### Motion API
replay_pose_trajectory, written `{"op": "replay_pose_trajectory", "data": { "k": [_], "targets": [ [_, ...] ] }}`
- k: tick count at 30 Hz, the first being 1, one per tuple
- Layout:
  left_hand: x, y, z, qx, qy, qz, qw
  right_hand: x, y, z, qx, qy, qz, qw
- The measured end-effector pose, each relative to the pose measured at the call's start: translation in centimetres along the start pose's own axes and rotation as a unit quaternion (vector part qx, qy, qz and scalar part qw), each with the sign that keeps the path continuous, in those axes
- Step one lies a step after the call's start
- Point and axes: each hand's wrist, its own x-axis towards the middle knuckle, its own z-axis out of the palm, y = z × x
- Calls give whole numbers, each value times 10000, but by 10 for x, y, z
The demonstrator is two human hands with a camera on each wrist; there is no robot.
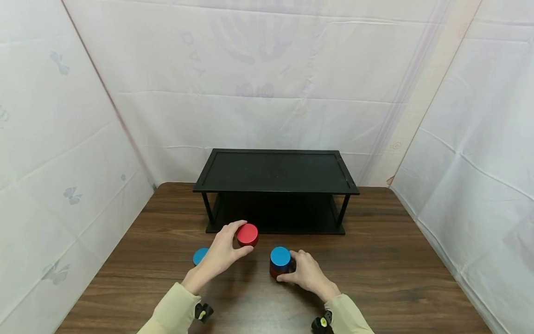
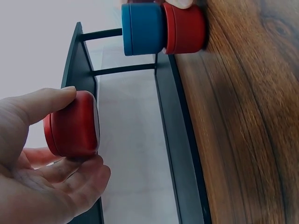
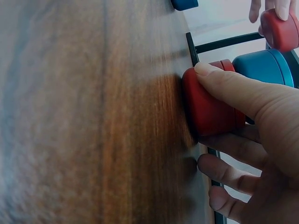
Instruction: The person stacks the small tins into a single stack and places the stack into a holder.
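Note:
My left hand (image 1: 220,254) grips a small round red tin (image 1: 248,234) between thumb and fingers, raised above the table. In the left wrist view that red tin (image 2: 74,125) is tilted on its side within the grasp. To the right, my right hand (image 1: 308,272) pinches a second red tin (image 3: 210,103) low at the tabletop, thumb on one side and fingers on the other. A blue tin (image 1: 280,256) is stacked on top of this second red one. Another blue tin (image 1: 200,255) stands left of my left hand, partly hidden by it.
Beyond the hands, a black two-level rack (image 1: 275,171) stands at the back of the brown wooden table (image 1: 388,260). White sheets (image 1: 267,79) hang behind and along both sides. Each wrist carries a small black strap device (image 1: 203,312).

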Motion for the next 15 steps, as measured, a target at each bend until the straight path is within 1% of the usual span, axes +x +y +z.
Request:
{"op": "replay_pose_trajectory", "data": {
  "k": [15],
  "targets": [
    [1,9,11,-140,-122,79,9998,1,0,0,27,-37,8,10000]
  ]
}}
